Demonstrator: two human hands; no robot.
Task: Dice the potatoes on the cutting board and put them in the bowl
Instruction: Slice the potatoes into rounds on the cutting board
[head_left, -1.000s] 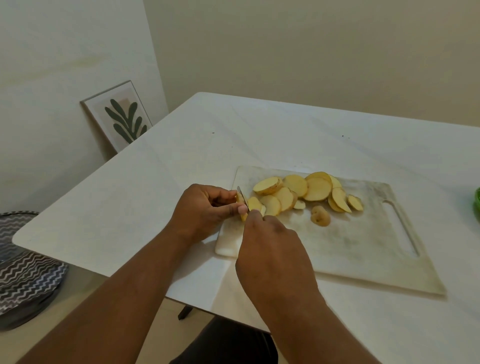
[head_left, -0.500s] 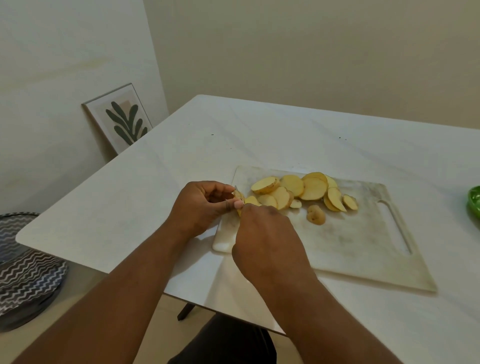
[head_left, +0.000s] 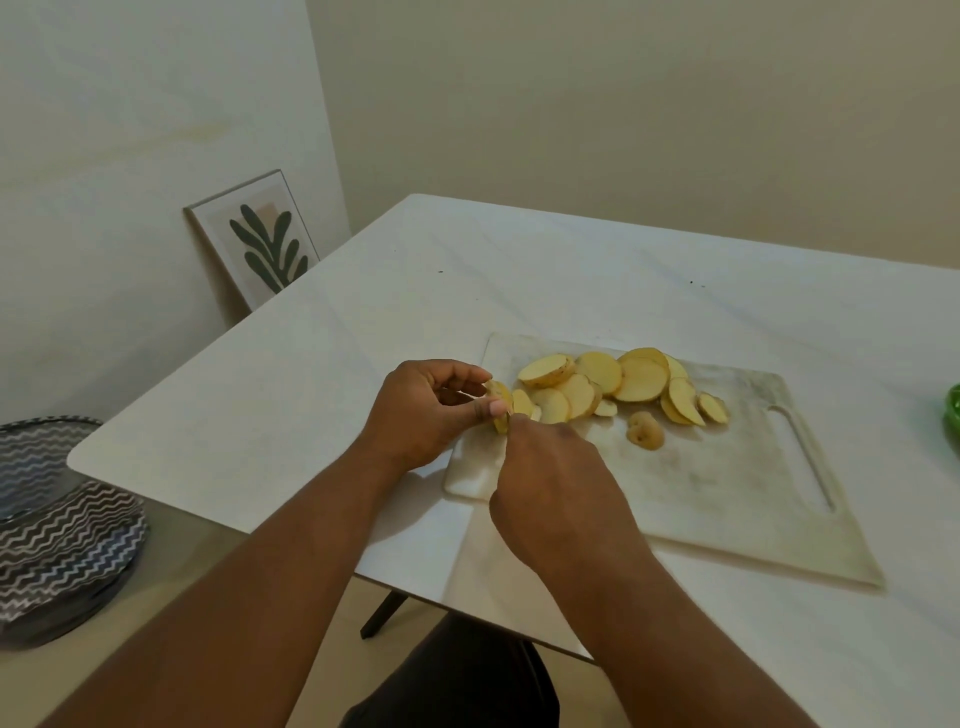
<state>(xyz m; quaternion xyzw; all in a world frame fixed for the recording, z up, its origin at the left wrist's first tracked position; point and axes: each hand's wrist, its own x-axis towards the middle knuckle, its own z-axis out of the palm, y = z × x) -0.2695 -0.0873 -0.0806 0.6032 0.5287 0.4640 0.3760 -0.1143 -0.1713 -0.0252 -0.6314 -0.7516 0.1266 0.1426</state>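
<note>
Head view hides the right hand's (head_left: 550, 483) fingers and any knife behind its back. Left hand (head_left: 421, 410) pinches a potato piece (head_left: 501, 402) at the cutting board's (head_left: 727, 499) left edge; slices (head_left: 618, 384) lie right; green bowl (head_left: 953, 421) is cropped.

A home, most likely a dining corner used for cooking. A white marble-look table (head_left: 519, 291) stands against plain cream walls, with a framed leaf print (head_left: 254, 239) leaning on the floor and a zigzag-patterned cushion (head_left: 57, 535) beside it.
</note>
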